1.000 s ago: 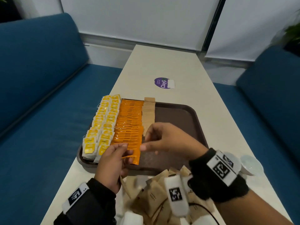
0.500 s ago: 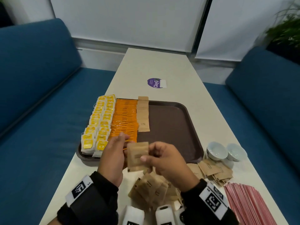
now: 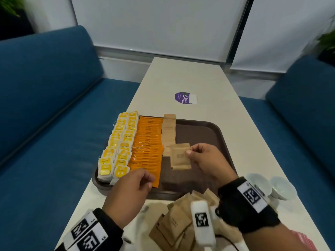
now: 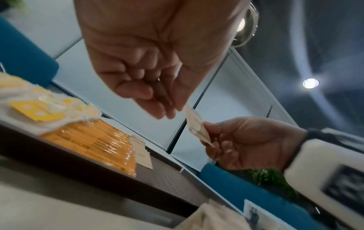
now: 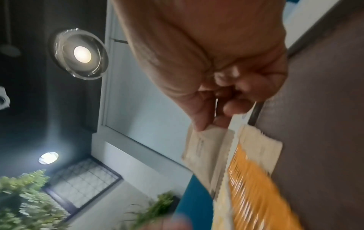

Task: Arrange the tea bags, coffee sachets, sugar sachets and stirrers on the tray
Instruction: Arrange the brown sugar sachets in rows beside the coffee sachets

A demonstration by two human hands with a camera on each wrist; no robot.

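Brown sachet (image 3: 180, 156) pinched in right hand (image 3: 208, 163) grip above tray (image 3: 208, 142), left hand (image 3: 130, 187) loosely curled, empty

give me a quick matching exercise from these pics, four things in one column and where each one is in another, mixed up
Things:
1. yellow tea bags
2. orange sachets
3. brown sachet
4. white cups

Places:
A. on the table right of the tray
B. left edge of the tray, two rows
C. pinched in the right hand above the tray
D. on the tray, between the tea bags and the brown column

Pairs: 1-B, 2-D, 3-C, 4-A
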